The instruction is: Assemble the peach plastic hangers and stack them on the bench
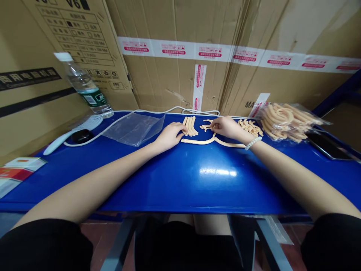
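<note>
My left hand (169, 136) rests on the blue table (180, 177), fingers curled, fingertips against a row of several cream curved tubes (190, 126) and the end of a long cream Y-shaped tube piece (210, 141). My right hand (228, 127), with a white bead bracelet at the wrist, pinches a small cream piece (207, 127) just above the Y-shaped piece. A loose heap of small cream parts (250, 127) lies right of that hand.
A clear bag of cream tubes (286, 121) and a black phone (327, 146) lie at the right. An empty plastic bag (134, 128), white cable, white comb, black earbud case (81, 135) and water bottle (84, 86) stand left. Cardboard boxes wall the back.
</note>
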{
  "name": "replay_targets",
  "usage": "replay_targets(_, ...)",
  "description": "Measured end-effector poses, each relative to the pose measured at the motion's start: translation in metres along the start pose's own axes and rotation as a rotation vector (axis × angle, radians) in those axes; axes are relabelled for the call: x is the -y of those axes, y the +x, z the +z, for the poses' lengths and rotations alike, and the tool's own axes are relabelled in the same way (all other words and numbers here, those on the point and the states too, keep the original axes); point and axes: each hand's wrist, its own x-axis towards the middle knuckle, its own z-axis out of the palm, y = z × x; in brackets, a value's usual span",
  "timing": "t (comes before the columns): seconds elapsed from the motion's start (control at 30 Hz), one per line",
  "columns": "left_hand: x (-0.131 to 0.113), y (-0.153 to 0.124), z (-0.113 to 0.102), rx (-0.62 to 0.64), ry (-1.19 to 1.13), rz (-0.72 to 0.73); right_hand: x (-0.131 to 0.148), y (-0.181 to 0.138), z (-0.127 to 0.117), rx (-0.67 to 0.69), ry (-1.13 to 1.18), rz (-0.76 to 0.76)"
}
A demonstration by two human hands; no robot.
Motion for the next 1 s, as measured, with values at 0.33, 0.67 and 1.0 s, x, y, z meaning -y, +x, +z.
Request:
replay_targets(0.33, 0.008, 0.000, -0.005, 0.106, 0.095, 0.047, 0.019, -0.057, -0.041, -0.254, 0.777, 0.224)
replay_targets(0.67, -0.020, -0.004, -0.008, -0.204, 0.076, 0.057, 0.044, -0.093, -0.020, -0.314, 1.346, 0.312)
replay_targets(1.0, -0.094, -0.020, 0.010, -0.175, -0.657, -0.079, 0.057, -0.102, 0.002, -0.274, 1.464, 0.361)
